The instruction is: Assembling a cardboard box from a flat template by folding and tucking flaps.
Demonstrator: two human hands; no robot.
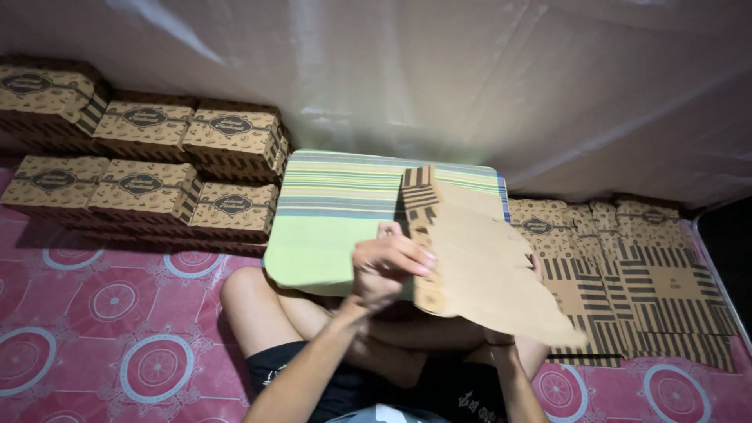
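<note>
Flat carton (478, 266) in hands; folded boxes (149, 157) left.

You have six folded printed boxes (145, 188) stacked on your left, three in the back row and three in front. One flat cardboard blank (478, 258) sits in your hands, one striped cushion (345, 211) lies on your lap, and one pile of unfolded blanks (634, 274) lies on your right, too overlapped to count.

left hand (389, 266) raised, fingers curled, gripping

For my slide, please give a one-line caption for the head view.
Both hands, left hand in front, hold a flat cardboard box blank over a striped cushion, between folded boxes and flat blanks.
</note>
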